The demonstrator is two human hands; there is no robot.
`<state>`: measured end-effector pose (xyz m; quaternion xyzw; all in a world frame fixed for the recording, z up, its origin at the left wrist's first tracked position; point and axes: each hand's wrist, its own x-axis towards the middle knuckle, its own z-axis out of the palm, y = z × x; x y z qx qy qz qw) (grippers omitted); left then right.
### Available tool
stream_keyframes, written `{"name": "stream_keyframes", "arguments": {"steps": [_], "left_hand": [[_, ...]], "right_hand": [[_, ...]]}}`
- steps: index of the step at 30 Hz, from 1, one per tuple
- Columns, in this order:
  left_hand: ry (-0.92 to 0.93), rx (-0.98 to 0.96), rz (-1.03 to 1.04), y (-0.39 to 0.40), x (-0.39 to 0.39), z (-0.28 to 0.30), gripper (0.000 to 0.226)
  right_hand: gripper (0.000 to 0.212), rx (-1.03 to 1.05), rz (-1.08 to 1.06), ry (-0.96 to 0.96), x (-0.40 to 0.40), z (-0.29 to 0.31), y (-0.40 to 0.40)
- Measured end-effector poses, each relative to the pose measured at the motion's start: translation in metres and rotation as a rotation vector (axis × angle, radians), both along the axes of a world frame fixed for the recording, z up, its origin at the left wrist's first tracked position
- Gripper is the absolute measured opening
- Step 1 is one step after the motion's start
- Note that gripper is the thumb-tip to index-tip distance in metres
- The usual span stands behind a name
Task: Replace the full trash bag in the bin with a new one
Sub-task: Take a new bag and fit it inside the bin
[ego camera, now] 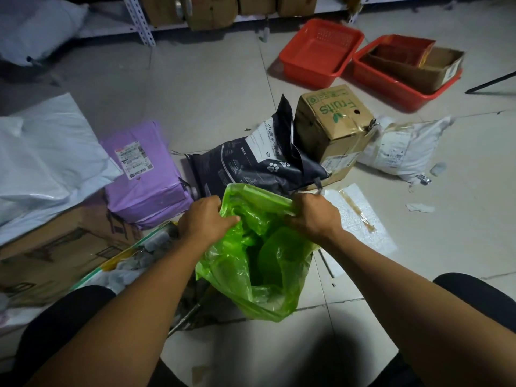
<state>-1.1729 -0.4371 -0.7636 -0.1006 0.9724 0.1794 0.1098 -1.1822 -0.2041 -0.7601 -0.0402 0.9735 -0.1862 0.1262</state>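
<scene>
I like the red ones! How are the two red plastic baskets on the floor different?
The left red plastic basket holds nothing; the right red plastic basket has an open brown cardboard box inside. The left one's slotted far wall shows; the right one's walls are mostly hidden by the box. Both are shallow, rectangular, and sit side by side on the tiled floor.

Dim overall; dark vignetted corners; edge distortion.
</scene>
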Motion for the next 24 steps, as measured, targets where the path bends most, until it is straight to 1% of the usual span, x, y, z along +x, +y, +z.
{"name": "stream_keyframes", "arguments": {"steps": [1, 3, 6, 8, 11, 14, 17, 19, 20, 21, 24], "left_hand": [[0.012, 0.069, 0.022, 0.0, -0.001, 0.0, 0.047], [0.043, 0.156, 0.051, 0.0, -0.003, 0.0, 0.046], [0.091, 0.166, 0.058, -0.001, -0.007, -0.001, 0.04], [0.127, 0.172, 0.068, -0.004, -0.009, -0.005, 0.038], [0.16, 0.202, 0.085, -0.007, -0.013, -0.011, 0.029], [0.124, 0.187, 0.103, -0.011, -0.013, -0.016, 0.017], [0.065, 0.164, 0.099, -0.02, -0.008, -0.019, 0.02], [0.04, 0.199, 0.063, -0.026, -0.006, -0.02, 0.021], [0.033, 0.219, 0.046, -0.026, -0.005, -0.019, 0.026], [0.019, 0.238, 0.037, -0.026, -0.004, -0.017, 0.03], [-0.057, 0.303, 0.02, -0.025, 0.0, -0.012, 0.027]], "right_hand": [[0.031, -0.033, -0.014, 0.003, 0.0, 0.0, -0.001], [0.038, -0.097, -0.044, 0.053, 0.0, 0.001, -0.004], [0.037, -0.16, -0.105, 0.132, -0.003, 0.003, -0.009], [0.038, -0.165, -0.165, 0.122, -0.01, 0.002, -0.011], [0.032, -0.162, -0.262, 0.051, -0.021, -0.006, -0.009], [0.02, -0.144, -0.336, -0.09, -0.026, -0.017, -0.002], [0.019, -0.18, -0.417, -0.196, -0.024, -0.024, 0.006], [0.021, -0.218, -0.43, -0.201, -0.023, -0.025, 0.009], [0.02, -0.244, -0.437, -0.19, -0.023, -0.025, 0.01], [0.017, -0.274, -0.442, -0.176, -0.022, -0.025, 0.011], [0.008, -0.333, -0.419, -0.175, -0.019, -0.022, 0.012]]}}
